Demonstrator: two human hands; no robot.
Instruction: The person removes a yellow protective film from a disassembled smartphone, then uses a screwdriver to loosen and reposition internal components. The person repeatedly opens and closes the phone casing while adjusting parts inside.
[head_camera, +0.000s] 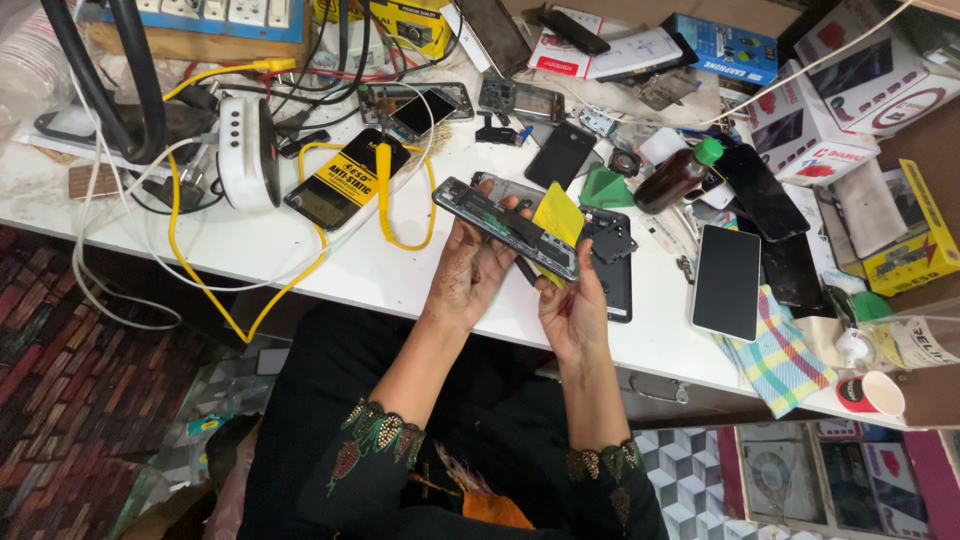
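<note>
Yellow plastic, a thin card-like pry piece (558, 215), sticks up between the person's two hands and lies against the opened phone frame (505, 228) that they hold just above the near edge of the white worktable (300, 255). That frame is the landmark for all that follows. The left hand (470, 270) grips the frame from below, fingers curled up around its middle, closed on it. The right hand (572, 305) is beside the frame's lower right end, fingers closed on that end and on the yellow piece; the two hands are close together, joined by the frame. Just right of the frame a black phone back (612, 262) lies flat on the table, partly under the right hand. Farther right a white phone (727, 282) lies face up, with a checked cloth (778, 358) below it. Up and right of the frame stands a tilted brown bottle with a green cap (682, 175), and a green triangular pick (605, 188) lies between the bottle and the frame. Left of the frame a black and yellow anti-static strap pack (345, 180) rests on the table, ringed by a yellow cable (385, 195), with a round white device (245, 152) farther left.
</note>
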